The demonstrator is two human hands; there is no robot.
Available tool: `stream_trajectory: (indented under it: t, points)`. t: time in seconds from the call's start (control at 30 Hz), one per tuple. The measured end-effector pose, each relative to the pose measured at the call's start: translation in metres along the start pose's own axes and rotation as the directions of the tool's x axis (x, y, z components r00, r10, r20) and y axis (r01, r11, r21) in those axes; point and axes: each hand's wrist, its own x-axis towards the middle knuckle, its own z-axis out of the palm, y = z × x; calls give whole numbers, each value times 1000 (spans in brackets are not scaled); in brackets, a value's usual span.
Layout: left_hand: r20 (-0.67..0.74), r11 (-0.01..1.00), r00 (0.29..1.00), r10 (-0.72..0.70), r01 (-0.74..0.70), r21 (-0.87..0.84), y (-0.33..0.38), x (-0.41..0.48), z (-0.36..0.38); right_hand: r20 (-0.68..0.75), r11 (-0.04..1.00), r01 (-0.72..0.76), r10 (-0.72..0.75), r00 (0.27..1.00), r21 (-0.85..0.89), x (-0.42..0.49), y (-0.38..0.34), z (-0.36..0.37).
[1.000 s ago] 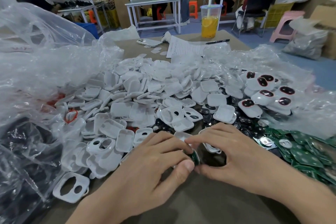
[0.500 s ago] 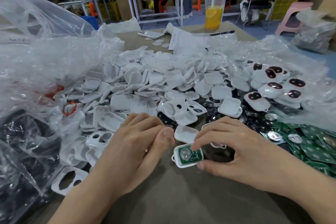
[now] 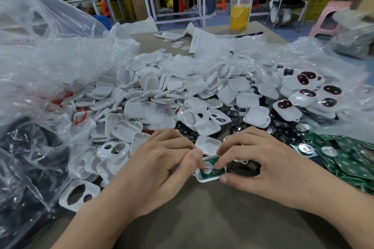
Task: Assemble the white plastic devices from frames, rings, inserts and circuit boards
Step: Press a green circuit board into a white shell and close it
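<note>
The white shell (image 3: 209,178) is lying flat on the bare brown table (image 3: 202,220), right at the near edge of the parts heap, with a green circuit board (image 3: 212,171) seated inside it. It is being pinched by the right hand (image 3: 261,159): a fingertip is pressed down onto the board and the thumb is set against the shell's near right corner. On the other side, the shell's left rim is being pressed by the thumb of the left hand (image 3: 159,168). That hand's fingers are curled in close, and whether their tips reach the shell cannot be told.

Just behind the hands a broad pile of white covers (image 3: 162,91) is spread across the table, and black inserts (image 3: 283,127) are scattered along its right side. A white frame (image 3: 79,193) with two openings is left apart on the near left. Green boards (image 3: 356,163) are heaped to the right, and finished devices (image 3: 303,91) with dark faces are stacked beyond them. Crumpled clear plastic bags (image 3: 50,66) are banked along the left. Farther back, a phone (image 3: 169,35), a printed sheet (image 3: 210,43), a pen (image 3: 249,34) and a cup of orange drink (image 3: 240,12) are seen on the table's far end.
</note>
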Motion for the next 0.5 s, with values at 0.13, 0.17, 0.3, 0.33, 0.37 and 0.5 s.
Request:
stream_trajectory:
  t: [0.13, 0.17, 0.3, 0.33, 0.37, 0.5]
  points:
    - [12, 1000, 1000, 4, -4, 21, 1, 1, 2, -4, 1000, 5, -5, 1000, 3, 0, 0, 0]
    - [15, 1000, 1000, 0, 0, 27, 1, 1, 3, -3, 1000, 4, -4, 1000, 2, 0, -1, 0]
    - [10, 998, 1000, -20, 19, 58, 2, 1, 5, 2, 1000, 4, -4, 1000, 0, 0, -2, -2]
    - [4, 998, 1000, -24, 24, 60, 1, 1, 5, 4, 1000, 4, -4, 1000, -1, 0, -2, -2]
    - [-3, 998, 1000, -27, 27, 58, 1, 0, 6, 5, 1000, 4, -4, 1000, -3, 0, -2, -2]
    - [-81, 999, 996, -36, 35, -19, -2, 0, 8, 9, 1000, -2, 2, 1000, -13, -1, -4, -2]
